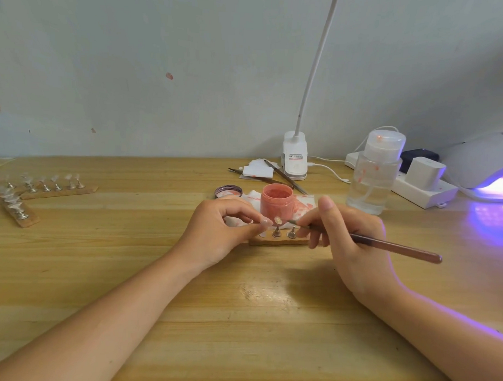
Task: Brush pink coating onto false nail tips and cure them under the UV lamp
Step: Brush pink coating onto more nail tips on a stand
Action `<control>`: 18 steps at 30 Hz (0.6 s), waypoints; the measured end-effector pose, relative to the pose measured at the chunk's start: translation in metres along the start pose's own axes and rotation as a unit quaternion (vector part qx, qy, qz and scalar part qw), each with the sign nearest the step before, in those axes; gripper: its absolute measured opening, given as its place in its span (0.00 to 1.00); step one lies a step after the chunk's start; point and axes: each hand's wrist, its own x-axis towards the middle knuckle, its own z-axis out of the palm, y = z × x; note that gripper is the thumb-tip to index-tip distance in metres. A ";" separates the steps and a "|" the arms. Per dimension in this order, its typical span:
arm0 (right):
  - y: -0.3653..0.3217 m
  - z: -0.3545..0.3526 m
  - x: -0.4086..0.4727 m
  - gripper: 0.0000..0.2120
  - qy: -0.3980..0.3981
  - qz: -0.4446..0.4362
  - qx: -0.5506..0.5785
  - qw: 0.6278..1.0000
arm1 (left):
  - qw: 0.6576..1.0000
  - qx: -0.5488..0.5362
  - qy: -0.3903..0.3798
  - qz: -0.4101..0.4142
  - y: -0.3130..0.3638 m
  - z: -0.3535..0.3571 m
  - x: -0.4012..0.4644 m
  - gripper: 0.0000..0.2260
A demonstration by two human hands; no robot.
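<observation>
Head view, taking the open pink jar point(277, 201) as the landmark. Just in front of the pink jar lies a small wooden holder strip point(280, 241) with metal pegs standing in it. One peg carries a false nail tip point(277, 219), upright; the peg beside it point(292, 232) looks bare.

The left hand point(220, 232) sits left of the strip, thumb and forefinger drawn together at the strip's near-left end; whether they pinch a peg or only steady the strip, I cannot tell. The right hand point(354, 239) pinches a nail brush point(368, 240) pen-fashion, its bristle end meeting the false nail tip.

Left of the jar lies its lid point(229, 191). Behind it are spare brushes point(285, 177) on paper, to the right a clear pump bottle point(376, 174), and at the far right edge the lit UV lamp point(485, 167). Far left of the jar, more holder strips point(45, 187) carry clear tips.

Risks, as I judge them: too heavy a load on the bristles could flood the tip's edges and run down the peg. A sideways push might tilt the peg if the strip is not held firm. The jar stands open close behind, and a careless knuckle could tip it.
</observation>
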 end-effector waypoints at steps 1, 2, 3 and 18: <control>0.000 0.000 0.000 0.16 -0.003 -0.013 -0.014 1.000 | 1.000 0.000 0.009 0.001 0.000 0.000 0.000 0.05; -0.001 0.000 0.000 0.15 -0.010 -0.024 -0.033 0.999 | 1.000 -0.006 0.012 -0.004 0.000 0.000 0.000 0.04; -0.002 0.000 0.000 0.14 -0.020 -0.034 -0.055 0.998 | 1.000 -0.018 0.013 -0.013 0.000 0.000 0.000 0.03; 0.002 0.003 -0.001 0.16 -0.075 -0.052 -0.081 0.993 | 0.999 -0.003 0.010 -0.052 0.002 0.002 0.000 0.05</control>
